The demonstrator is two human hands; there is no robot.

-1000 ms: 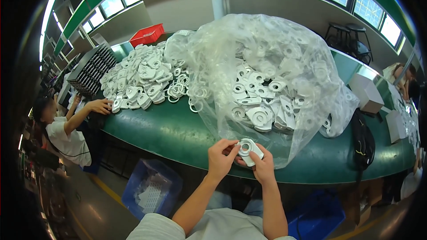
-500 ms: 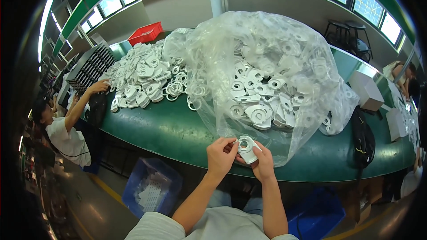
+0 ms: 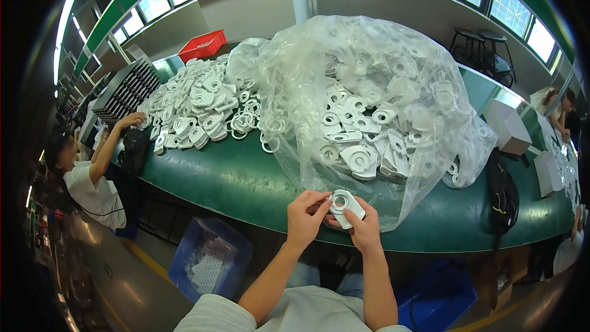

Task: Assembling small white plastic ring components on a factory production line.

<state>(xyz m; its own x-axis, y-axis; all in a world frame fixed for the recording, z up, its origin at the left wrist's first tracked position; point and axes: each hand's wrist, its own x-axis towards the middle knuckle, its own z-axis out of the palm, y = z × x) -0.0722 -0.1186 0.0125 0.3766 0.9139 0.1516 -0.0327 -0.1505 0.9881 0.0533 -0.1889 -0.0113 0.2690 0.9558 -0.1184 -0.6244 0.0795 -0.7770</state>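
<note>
Just over the near edge of the green table I hold a white plastic part (image 3: pixel 351 201) with a round hole through its wide end. My right hand (image 3: pixel 367 229) grips its narrower side, thumb laid across the face and fingers underneath. At the part's left edge, beside the hole, my left hand (image 3: pixel 303 216) is closed with thumb and fingertips pinched against it. Whether a separate ring sits in those left fingertips is too small to tell. Beyond my hands, a large clear plastic bag (image 3: pixel 295 86) lies open over a heap of similar white parts (image 3: pixel 362 160).
Left of the bag stands another pile of white parts (image 3: pixel 196 101), with loose white rings (image 3: pixel 247 118) beside it. A co-worker (image 3: pixel 92 178) reaches in at the left, near stacked black trays (image 3: pixel 126 93). Blue bins (image 3: pixel 236 270) stand below; a black bag (image 3: pixel 503 193) hangs at right.
My right thumb has slid down and left across the white part, which has turned slightly in my fingers. The co-worker's hand at the left has shifted a little to the left.
</note>
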